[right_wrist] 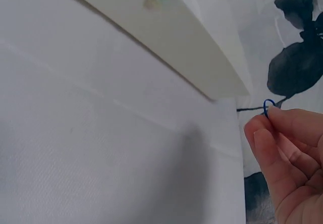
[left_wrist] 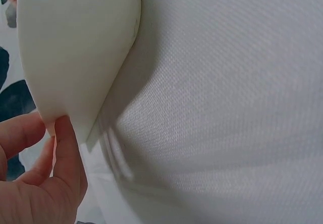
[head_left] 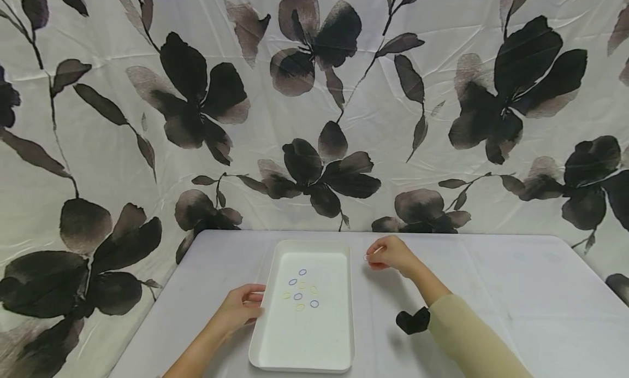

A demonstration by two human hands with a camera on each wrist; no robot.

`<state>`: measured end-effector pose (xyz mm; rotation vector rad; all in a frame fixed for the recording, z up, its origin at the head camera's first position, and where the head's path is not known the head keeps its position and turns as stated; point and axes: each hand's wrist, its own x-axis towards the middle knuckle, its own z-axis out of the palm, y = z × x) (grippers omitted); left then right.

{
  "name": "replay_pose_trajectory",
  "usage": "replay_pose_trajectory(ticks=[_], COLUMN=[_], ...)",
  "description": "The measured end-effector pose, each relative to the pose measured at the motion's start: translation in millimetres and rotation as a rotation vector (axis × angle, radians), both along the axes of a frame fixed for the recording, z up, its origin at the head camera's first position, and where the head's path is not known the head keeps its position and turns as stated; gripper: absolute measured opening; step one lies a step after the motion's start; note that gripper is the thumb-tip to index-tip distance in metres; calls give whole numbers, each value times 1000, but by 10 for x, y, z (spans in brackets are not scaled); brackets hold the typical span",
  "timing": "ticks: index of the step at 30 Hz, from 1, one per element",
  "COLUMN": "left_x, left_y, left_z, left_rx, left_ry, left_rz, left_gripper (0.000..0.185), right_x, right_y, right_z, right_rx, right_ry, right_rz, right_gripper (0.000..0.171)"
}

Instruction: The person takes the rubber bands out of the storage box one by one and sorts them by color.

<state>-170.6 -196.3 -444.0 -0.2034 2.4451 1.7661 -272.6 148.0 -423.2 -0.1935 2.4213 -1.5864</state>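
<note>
A small blue ring (right_wrist: 268,106) is pinched in the right hand (head_left: 388,253) near the bench's far edge.
The white tray (head_left: 339,334) is gripped at its left rim by the left hand (head_left: 242,308); blue and yellow rings (head_left: 301,292) lie inside, a flowered cloth (head_left: 314,105) hangs behind.

Left hand (head_left: 242,308) lay low, fingers loosely curled, bare forearm angled inward. Right hand (head_left: 388,253) was raised further forward, fingertips (right_wrist: 266,128) pinched together, forearm sleeved.
</note>
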Motion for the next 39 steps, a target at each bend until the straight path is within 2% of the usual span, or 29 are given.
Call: replay_pose_trajectory(ticks=[14, 20, 29, 39], left_x=[-33, -42, -33, -11], left_y=[-11, -2, 9, 13], left_z=[30, 7, 0, -10], left_rx=[-27, -13, 0, 18], left_ry=[-22, -29, -42, -56], left_rz=[11, 17, 29, 36], left_gripper=[46, 46, 46, 47], right_x=[-35, -32, -34, -41], right_y=[124, 154, 160, 114], right_z=[-117, -188, -358, -412], right_rx=[-15, 6, 23, -2], right_ry=[-21, -21, -28, -65], right_rz=[-67, -109, -113, -153], right_gripper=[13, 12, 10, 10])
